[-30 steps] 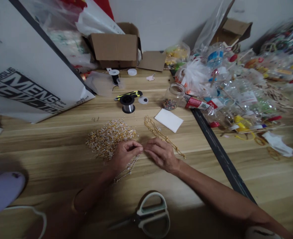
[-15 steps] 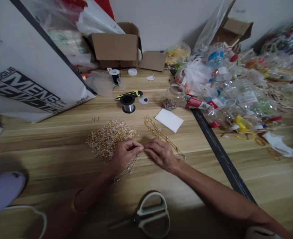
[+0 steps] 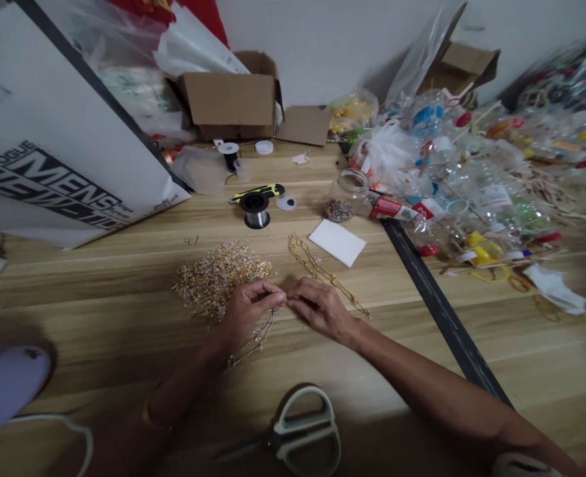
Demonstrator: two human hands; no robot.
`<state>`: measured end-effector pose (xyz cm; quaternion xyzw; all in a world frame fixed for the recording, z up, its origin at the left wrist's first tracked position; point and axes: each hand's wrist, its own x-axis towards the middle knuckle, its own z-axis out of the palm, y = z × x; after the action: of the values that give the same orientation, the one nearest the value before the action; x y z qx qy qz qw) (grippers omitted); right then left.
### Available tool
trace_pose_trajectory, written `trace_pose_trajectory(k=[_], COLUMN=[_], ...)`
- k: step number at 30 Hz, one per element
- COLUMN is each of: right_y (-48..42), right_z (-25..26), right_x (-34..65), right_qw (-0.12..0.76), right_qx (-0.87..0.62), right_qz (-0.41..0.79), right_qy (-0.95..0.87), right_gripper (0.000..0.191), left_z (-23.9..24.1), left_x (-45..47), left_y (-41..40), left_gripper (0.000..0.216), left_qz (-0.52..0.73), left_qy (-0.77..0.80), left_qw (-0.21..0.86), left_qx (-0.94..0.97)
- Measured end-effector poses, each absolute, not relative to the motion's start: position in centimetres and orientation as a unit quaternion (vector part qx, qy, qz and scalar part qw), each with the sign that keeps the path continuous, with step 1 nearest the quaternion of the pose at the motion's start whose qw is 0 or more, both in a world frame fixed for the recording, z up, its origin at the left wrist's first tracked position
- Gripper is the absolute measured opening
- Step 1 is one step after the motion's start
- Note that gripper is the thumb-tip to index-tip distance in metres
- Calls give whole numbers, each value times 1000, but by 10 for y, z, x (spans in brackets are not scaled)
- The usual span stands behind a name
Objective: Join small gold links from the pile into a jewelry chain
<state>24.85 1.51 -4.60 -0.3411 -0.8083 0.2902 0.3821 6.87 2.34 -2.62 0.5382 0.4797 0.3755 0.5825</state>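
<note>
head view: a silvery beaded strand (image 3: 260,339) is seen lying on the wooden table (image 3: 397,397), its upper end partly hidden beneath the left hand (image 3: 247,308). the thumb and forefinger of that hand are pressed together at their tips, and are met there by the drawn-together fingertips of the right hand (image 3: 323,308); whether the strand or some tiny piece is pinched between them cannot be told.

almost nothing has been changed over the last second: hands and strand are kept in place, and only the view has been tilted slightly. the work is therefore judged to be held at one fine spot, with no visible gain.

just beyond the left hand, a pile of gold and clear bits (image 3: 218,271) is spread; beyond the right, a gold chain (image 3: 317,265) is laid out near a white pad (image 3: 337,242). scissors (image 3: 305,429) are left nearer the body, untouched.
</note>
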Motion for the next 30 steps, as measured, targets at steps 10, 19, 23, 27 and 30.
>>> trace_pose_trajectory(k=[10, 19, 23, 27, 30], right_y=[17, 18, 16, 15, 15], right_z=[-43, -42, -44, -46, -46], right_x=[248, 248, 248, 248, 248], right_qw=[390, 393, 389, 384, 384], right_qx=[-345, -343, -366, -377, -372], right_qz=[316, 325, 317, 320, 324], right_qy=[-793, -789, -784, -779, -781], right_gripper=[15, 13, 13, 13, 12], left_z=[-28, -29, -29, -31, -32], left_x=[68, 68, 67, 66, 66], left_y=[23, 23, 24, 24, 24], left_gripper=[9, 11, 12, 13, 12], left_qz=[369, 388, 377, 375, 373], left_qy=[494, 493, 497, 491, 487], left_qw=[583, 584, 583, 583, 581], left_qx=[529, 515, 521, 527, 535])
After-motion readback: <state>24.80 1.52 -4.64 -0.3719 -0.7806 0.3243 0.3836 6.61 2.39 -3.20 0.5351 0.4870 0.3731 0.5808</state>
